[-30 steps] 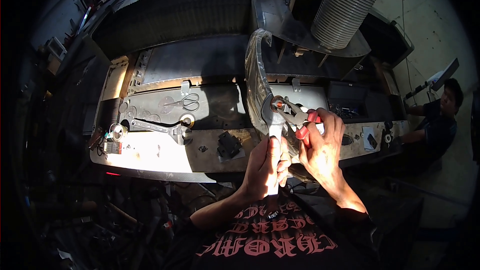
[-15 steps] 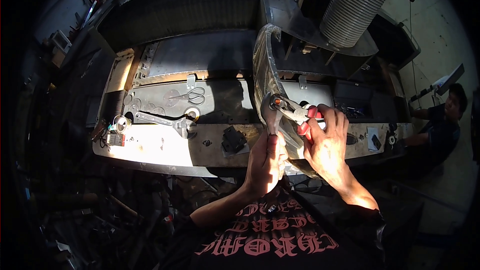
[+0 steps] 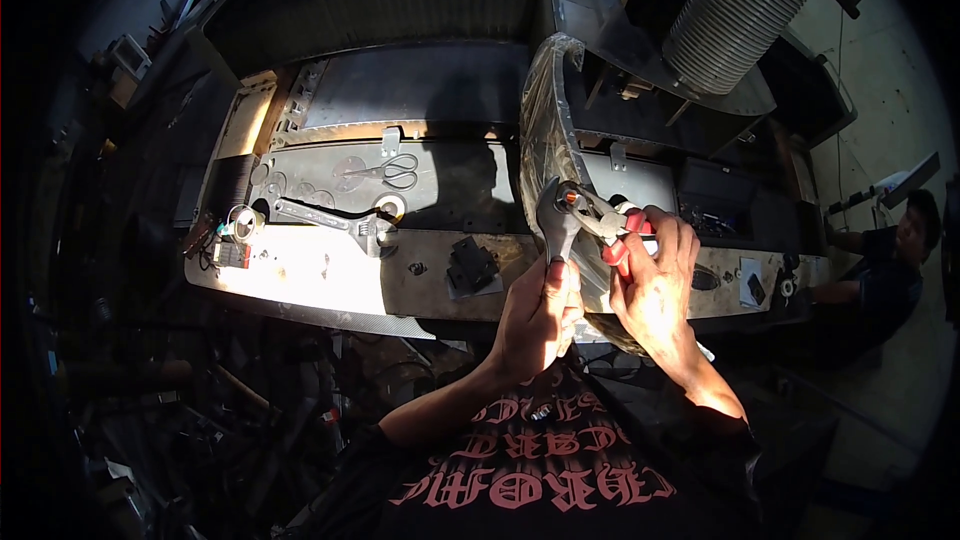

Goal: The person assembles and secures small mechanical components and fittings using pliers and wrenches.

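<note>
A grey wrench is being grasped by the left hand, its shank being wrapped by the fingers and its long axis being pointed almost straight away from the body. Red-handled pliers are being gripped by the right hand, on the wrench's right, and are being held aslant, so that their nose is being directed leftward and away, toward the wrench's head. At that head a small dark ring with an orange centre is being met or nearly met by the plier tips; whether contact is being made cannot be told. From the right hand the ring is lying to the left and farther off; from the left hand it is lying almost straight ahead, neither hand being clearly nearer. Behind the wrench a curved piece in clear wrapping is being seen. To the wrench's right, beyond the right hand, small items that cannot be made out are being held in a dark box. To the wrench's left, a black block is being borne by the counter, and farther left an adjustable wrench is lying near a tape roll and scissors.
</note>
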Motion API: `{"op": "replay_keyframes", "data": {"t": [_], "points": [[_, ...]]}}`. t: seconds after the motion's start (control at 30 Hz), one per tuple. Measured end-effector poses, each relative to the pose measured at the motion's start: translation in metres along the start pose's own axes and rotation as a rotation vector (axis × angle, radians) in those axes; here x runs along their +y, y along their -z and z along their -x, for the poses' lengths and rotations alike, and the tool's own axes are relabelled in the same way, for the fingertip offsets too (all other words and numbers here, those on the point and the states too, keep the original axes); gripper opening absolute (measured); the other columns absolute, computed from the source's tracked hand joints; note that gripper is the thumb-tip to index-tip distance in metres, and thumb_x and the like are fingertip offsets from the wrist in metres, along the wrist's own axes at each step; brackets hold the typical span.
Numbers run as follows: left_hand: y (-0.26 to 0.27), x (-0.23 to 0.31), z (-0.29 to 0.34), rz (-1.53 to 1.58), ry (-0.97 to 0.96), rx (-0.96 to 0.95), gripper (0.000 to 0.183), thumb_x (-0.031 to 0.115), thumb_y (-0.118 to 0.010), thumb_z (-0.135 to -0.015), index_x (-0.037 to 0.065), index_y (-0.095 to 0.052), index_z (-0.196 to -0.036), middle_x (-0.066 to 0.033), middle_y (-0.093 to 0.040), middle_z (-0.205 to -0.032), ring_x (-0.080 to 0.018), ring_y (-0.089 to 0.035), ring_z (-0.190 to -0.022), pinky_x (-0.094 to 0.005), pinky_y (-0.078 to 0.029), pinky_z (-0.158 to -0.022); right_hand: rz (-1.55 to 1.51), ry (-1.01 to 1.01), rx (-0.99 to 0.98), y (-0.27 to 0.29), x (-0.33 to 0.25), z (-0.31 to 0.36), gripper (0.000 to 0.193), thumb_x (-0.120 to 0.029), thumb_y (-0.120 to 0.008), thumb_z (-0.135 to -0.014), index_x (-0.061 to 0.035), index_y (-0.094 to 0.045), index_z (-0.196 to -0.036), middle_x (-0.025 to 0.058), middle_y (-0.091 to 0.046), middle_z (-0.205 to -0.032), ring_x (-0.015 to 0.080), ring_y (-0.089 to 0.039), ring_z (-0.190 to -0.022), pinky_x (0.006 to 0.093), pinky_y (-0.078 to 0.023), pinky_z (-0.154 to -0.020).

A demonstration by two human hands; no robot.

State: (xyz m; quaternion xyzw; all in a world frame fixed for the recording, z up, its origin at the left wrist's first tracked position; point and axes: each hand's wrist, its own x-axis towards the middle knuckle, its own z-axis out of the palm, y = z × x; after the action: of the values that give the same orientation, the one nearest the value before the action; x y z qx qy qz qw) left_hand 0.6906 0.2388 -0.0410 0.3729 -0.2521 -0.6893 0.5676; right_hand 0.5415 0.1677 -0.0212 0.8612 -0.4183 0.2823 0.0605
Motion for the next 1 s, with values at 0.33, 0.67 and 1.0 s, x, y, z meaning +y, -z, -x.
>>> {"op": "replay_keyframes", "data": {"t": [0.33, 0.67, 1.0], "points": [[0.003, -0.001, -0.002, -0.015, 0.04, -0.023, 0.042, 0.047, -0.034, -0.1, 0.01, -0.043, -0.085, 0.0016, -0.04, -0.06, -0.0059, -0.034, -0.041, -0.0224, -0.033, -0.036, 0.02, 0.051, -0.008, 0.0, 0.004, -0.001, 0.045, 0.001, -0.067, -0.056, -0.0013, -0.059, -0.099, 0.0175, -0.05, -0.115, 0.0354, -0.047, -0.103, 0.0472, -0.038, -0.086], [0.007, -0.004, -0.005, -0.009, 0.03, -0.075, 0.041, 0.046, -0.035, -0.1, 0.01, -0.043, -0.084, 0.002, -0.039, -0.06, -0.0043, -0.034, -0.042, -0.0209, -0.034, -0.036, 0.023, 0.036, -0.018, 0.004, 0.01, -0.002, 0.046, 0.0, -0.068, -0.055, -0.0016, -0.06, -0.101, 0.0177, -0.05, -0.116, 0.0358, -0.047, -0.104, 0.0471, -0.038, -0.085], [0.018, 0.008, -0.01, -0.209, 0.063, -0.142, 0.037, 0.037, -0.037, -0.102, 0.01, -0.039, -0.077, 0.0052, -0.037, -0.059, -0.0037, -0.034, -0.043, -0.0212, -0.032, -0.038, 0.067, 0.063, -0.085, 0.018, 0.023, 0.001, 0.032, -0.004, -0.067, -0.062, -0.0017, -0.06, -0.093, 0.0172, -0.052, -0.11, 0.0347, -0.048, -0.098, 0.0483, -0.037, -0.087]]}}
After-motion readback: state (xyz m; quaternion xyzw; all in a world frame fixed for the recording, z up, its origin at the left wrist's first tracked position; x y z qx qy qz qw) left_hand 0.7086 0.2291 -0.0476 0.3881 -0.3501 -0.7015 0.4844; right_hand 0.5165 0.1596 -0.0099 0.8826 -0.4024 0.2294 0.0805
